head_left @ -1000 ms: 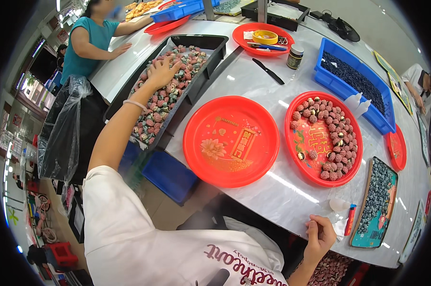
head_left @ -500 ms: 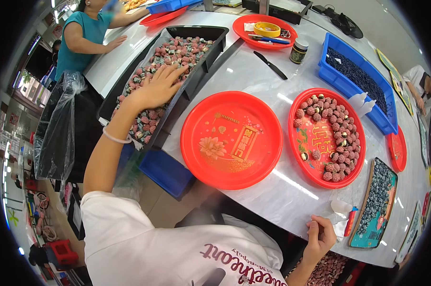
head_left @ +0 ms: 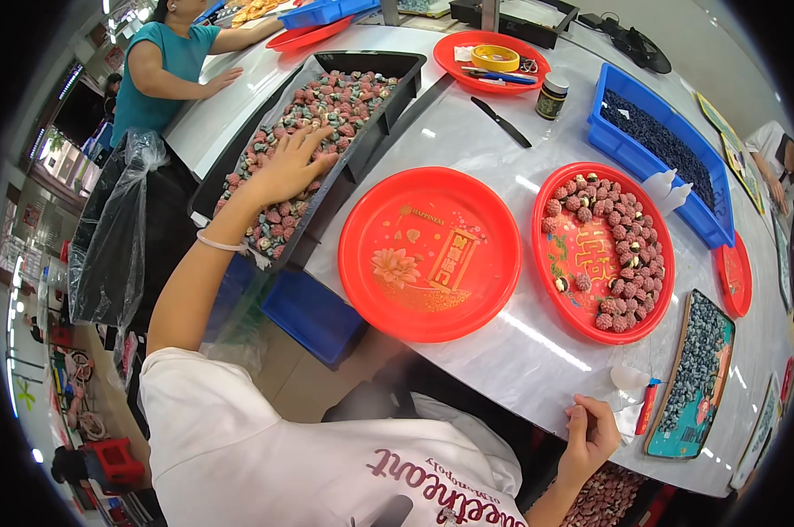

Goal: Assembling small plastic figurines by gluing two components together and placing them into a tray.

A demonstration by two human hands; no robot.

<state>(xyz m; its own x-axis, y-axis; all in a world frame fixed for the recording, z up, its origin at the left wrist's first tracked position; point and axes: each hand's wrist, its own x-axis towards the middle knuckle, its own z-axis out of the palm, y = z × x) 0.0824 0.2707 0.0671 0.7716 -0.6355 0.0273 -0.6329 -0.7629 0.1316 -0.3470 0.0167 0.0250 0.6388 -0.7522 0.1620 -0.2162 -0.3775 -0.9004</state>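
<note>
A black tray [head_left: 362,145] at the upper left holds many pink, bumpy raspberry-shaped pieces [head_left: 331,92] with grey-green and cream parts. On top of them lies my left hand [head_left: 291,167], palm down with fingers stretched out; what is under the palm is hidden. My right hand [head_left: 592,439] rests at the table's near edge, fingers curled in, with nothing seen in it. Close to it are a small clear bottle [head_left: 627,379] and a red tube [head_left: 647,407]. A bare red plate [head_left: 430,299] sits between the hands. Similar pink pieces lie on another red plate [head_left: 562,307].
A blue bin [head_left: 722,224] of dark small pieces stands at the right, beyond a patterned tray [head_left: 697,378] of grey-blue pieces. At the back are a knife [head_left: 500,121], a jar [head_left: 552,97] and a red plate with yellow tape [head_left: 495,58]. A co-worker [head_left: 164,70] stands at the far left.
My left hand has shifted slightly down over the pieces, its fingers still spread. The view has moved a little. My right hand stays where it was.
</note>
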